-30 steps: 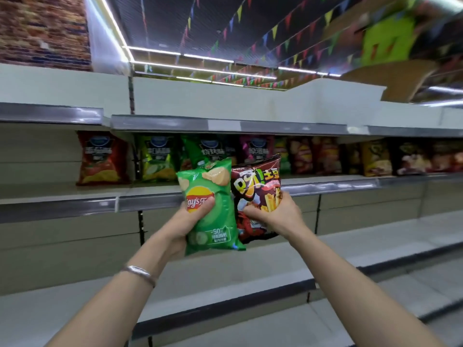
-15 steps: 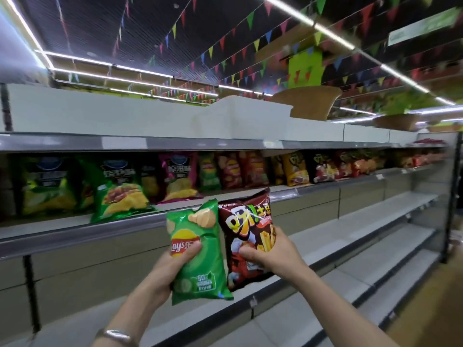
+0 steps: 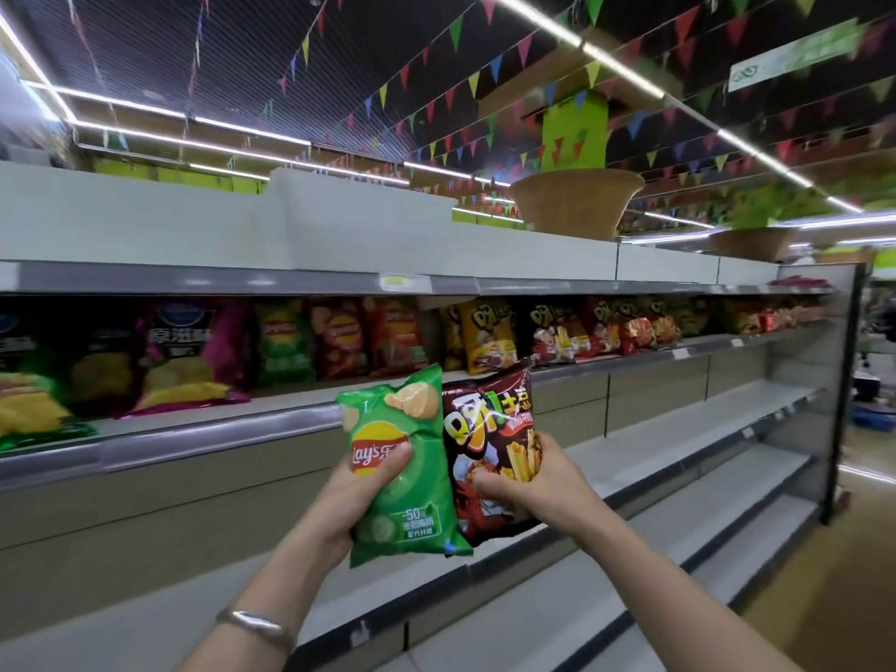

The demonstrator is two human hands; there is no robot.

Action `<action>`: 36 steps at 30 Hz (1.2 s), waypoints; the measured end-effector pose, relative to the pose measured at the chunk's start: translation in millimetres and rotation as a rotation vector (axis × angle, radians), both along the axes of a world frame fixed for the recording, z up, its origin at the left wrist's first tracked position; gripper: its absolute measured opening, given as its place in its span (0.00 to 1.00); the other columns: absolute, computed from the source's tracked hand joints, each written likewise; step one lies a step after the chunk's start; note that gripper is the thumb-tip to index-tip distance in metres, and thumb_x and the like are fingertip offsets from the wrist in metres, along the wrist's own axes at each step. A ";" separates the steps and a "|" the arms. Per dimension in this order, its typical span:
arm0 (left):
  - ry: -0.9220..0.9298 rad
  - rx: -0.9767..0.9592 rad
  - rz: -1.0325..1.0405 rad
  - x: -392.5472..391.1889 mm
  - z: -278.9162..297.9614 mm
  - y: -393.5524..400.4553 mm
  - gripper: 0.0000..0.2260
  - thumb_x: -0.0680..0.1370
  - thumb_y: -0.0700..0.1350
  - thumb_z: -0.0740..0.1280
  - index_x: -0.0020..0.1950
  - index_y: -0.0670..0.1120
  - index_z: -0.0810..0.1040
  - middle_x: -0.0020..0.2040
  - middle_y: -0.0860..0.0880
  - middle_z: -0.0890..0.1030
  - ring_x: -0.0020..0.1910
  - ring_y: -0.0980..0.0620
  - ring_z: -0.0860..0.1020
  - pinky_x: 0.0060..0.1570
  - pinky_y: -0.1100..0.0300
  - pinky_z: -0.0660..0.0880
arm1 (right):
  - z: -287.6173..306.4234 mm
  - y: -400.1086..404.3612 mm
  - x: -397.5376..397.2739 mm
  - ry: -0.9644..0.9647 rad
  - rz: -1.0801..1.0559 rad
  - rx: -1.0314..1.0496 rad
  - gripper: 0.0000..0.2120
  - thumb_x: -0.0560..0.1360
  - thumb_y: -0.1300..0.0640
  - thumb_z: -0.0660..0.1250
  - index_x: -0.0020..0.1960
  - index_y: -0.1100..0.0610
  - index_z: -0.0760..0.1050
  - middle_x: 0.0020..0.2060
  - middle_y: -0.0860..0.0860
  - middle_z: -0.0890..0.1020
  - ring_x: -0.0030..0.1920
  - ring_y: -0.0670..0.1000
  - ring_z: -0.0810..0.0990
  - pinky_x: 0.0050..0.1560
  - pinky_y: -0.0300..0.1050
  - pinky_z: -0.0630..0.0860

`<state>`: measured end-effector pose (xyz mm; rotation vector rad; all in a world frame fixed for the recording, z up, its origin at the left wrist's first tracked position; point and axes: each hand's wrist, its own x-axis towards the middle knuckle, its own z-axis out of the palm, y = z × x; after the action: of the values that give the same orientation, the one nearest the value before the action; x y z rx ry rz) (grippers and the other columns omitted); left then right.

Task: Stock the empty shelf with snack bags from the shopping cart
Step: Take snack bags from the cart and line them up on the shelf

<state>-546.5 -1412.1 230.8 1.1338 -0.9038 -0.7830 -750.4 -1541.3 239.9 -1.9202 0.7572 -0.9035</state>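
Observation:
My left hand (image 3: 361, 492) grips a green Lay's chip bag (image 3: 402, 477), held upright in front of the shelving. Beside it, touching its right edge, is a dark brown snack bag (image 3: 489, 429) with fries and a crayfish printed on it, gripped by my right hand (image 3: 543, 487). Both bags hang in the air at about the height of the stocked shelf (image 3: 203, 431). That shelf carries a row of snack bags (image 3: 334, 339) along its length. The lower shelves (image 3: 679, 453) hold nothing. The shopping cart is out of sight.
A silver bracelet (image 3: 254, 623) circles my left wrist. Woven baskets (image 3: 574, 201) stand on top of the shelving unit. The unit ends at the right with a grey side panel (image 3: 843, 380); beyond it lies yellowish aisle floor (image 3: 834, 599).
The view has swung right along the aisle, bringing the shelving's right end into sight. Both hands still hold the two bags side by side, now further right along the shelf.

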 end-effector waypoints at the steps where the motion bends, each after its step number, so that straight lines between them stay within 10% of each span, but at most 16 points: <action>1: 0.006 -0.001 0.001 -6.5 0.6 -8.9 0.34 0.63 0.56 0.82 0.64 0.43 0.75 0.52 0.42 0.86 0.50 0.42 0.85 0.46 0.51 0.81 | -1.4 -9.6 -7.0 -0.009 -0.003 -0.001 0.36 0.62 0.45 0.82 0.63 0.47 0.68 0.52 0.43 0.82 0.51 0.43 0.82 0.50 0.41 0.80; 11: -0.084 0.006 0.005 -25.6 4.5 -97.1 0.49 0.44 0.63 0.84 0.61 0.44 0.77 0.51 0.42 0.86 0.49 0.41 0.85 0.48 0.50 0.81 | -15.9 -100.3 -38.2 -0.038 -0.010 0.001 0.37 0.60 0.40 0.82 0.63 0.46 0.69 0.52 0.44 0.83 0.50 0.43 0.83 0.51 0.43 0.82; 23: -0.077 -0.029 0.007 -36.1 12.5 -233.4 0.53 0.45 0.63 0.84 0.66 0.48 0.71 0.54 0.45 0.85 0.52 0.44 0.84 0.55 0.46 0.80 | 2.7 -236.7 -43.5 -0.013 0.011 -0.011 0.29 0.64 0.45 0.81 0.58 0.44 0.69 0.50 0.44 0.82 0.49 0.44 0.83 0.43 0.37 0.79; 29: -0.063 -0.036 -0.053 -48.6 26.1 -284.4 0.55 0.44 0.56 0.86 0.67 0.49 0.70 0.53 0.43 0.85 0.49 0.44 0.85 0.40 0.55 0.82 | 1.8 -304.2 -59.3 0.000 -0.003 0.021 0.29 0.61 0.44 0.81 0.56 0.45 0.71 0.49 0.44 0.84 0.47 0.44 0.85 0.44 0.38 0.80; 36: -0.082 -0.060 0.071 -48.1 45.0 -332.8 0.54 0.40 0.59 0.85 0.64 0.47 0.74 0.51 0.44 0.86 0.49 0.43 0.85 0.43 0.52 0.82 | 28.0 -412.4 -80.9 -0.236 -0.077 0.169 0.32 0.59 0.45 0.81 0.58 0.54 0.75 0.51 0.53 0.85 0.51 0.55 0.85 0.57 0.57 0.80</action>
<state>-594.6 -1744.9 275.8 1.1455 -0.9445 -0.6507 -831.3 -1953.7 267.9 -1.6131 0.7449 -1.0571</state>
